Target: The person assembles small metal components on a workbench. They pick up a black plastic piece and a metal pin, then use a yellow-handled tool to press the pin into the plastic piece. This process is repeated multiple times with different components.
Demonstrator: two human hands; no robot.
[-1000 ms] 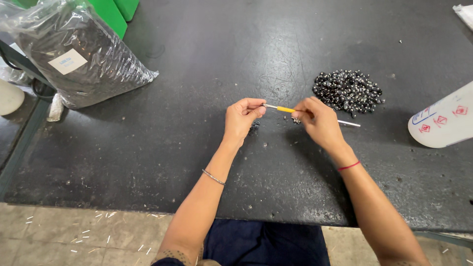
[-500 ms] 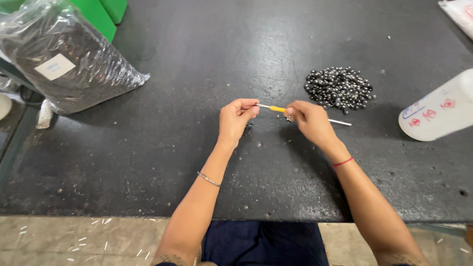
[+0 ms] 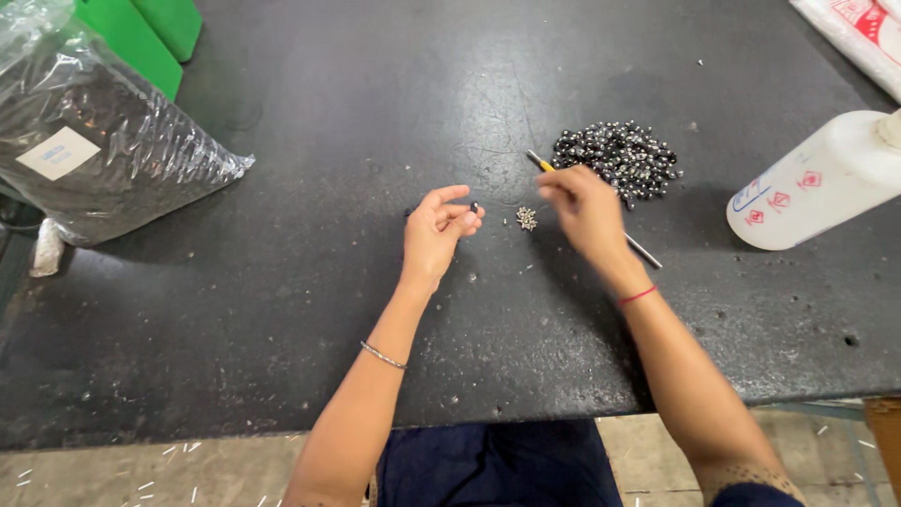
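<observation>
My left hand (image 3: 437, 228) rests over the black table and pinches a small dark bead (image 3: 474, 207) at its fingertips. My right hand (image 3: 584, 208) grips a thin tool (image 3: 540, 163) with a yellow front end and a metal shaft that sticks out behind the wrist. The yellow tip points toward a pile of dark shiny beads (image 3: 616, 156) just beyond the right hand. A small silvery cluster (image 3: 526, 219) lies on the table between the two hands, touching neither.
A white plastic bottle (image 3: 815, 185) lies on its side at the right. A clear plastic bag of dark material (image 3: 103, 150) sits at the far left, with green bins (image 3: 150, 33) behind it. The black table's (image 3: 282, 310) front edge runs near my lap.
The hands have separated. The right hand drew the tool away toward the bead pile, and the left hand now holds a bead by itself. The view has shifted, showing more of the bottle.
</observation>
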